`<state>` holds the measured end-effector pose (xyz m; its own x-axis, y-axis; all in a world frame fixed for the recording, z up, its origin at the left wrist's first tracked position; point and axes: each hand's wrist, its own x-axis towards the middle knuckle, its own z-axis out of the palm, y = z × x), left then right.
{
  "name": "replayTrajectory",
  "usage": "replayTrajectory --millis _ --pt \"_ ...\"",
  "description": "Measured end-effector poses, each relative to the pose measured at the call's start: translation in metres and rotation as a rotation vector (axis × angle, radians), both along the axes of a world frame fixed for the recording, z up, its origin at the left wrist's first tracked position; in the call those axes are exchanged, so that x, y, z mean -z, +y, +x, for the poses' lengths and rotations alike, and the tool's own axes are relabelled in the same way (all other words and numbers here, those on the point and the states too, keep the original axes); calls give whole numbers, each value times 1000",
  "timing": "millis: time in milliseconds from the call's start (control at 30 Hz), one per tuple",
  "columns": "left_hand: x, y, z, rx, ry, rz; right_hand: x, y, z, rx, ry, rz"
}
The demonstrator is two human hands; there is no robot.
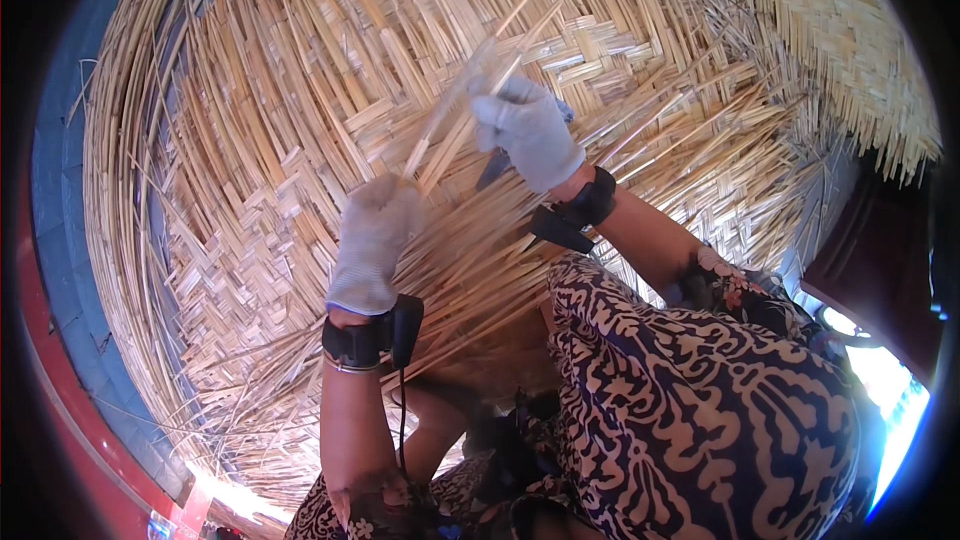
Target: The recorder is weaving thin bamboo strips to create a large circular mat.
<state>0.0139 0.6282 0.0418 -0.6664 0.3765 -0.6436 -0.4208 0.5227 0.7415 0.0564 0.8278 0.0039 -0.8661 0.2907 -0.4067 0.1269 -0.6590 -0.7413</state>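
A large mat of split straw-coloured reeds (270,215) spreads out in front of me, woven in a zigzag in places and loose at its edges. My left hand (378,235), in a pale knit glove, is closed around the lower ends of a few reed strips (447,150). Their upper parts slant up to the right and are smeared by motion. My right hand (530,130), gloved alike, is closed at these strips farther up. A dark flat piece (493,169) shows under the right hand; its kind is unclear.
Another finished-looking woven mat (830,30) lies at the far right. Long loose reeds (690,125) fan out to the right of my hands. A blue surface (75,230) and a red edge (65,390) run along the left. My patterned clothing (700,400) covers the near right.
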Motion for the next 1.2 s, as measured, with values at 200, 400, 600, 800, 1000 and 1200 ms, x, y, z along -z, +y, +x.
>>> replayTrajectory --millis 200,400,600,800,1000,1200 --pt "-6 6 6 4 86 -16 -15 -2 3 -52 -124 239" --pt "2 7 3 214 449 -301 -10 -10 -30 80 64 746" --pt "-8 -19 -37 -414 454 -82 9 -12 -123 -221 158 824" --pt "-26 -52 -82 -616 537 4 16 -32 -171 -799 -268 1700" --pt "-12 -47 -120 -665 439 161 28 -29 -179 -709 -236 1687" --pt "37 -18 -151 -681 215 219 33 -35 -190 -698 -336 1571"
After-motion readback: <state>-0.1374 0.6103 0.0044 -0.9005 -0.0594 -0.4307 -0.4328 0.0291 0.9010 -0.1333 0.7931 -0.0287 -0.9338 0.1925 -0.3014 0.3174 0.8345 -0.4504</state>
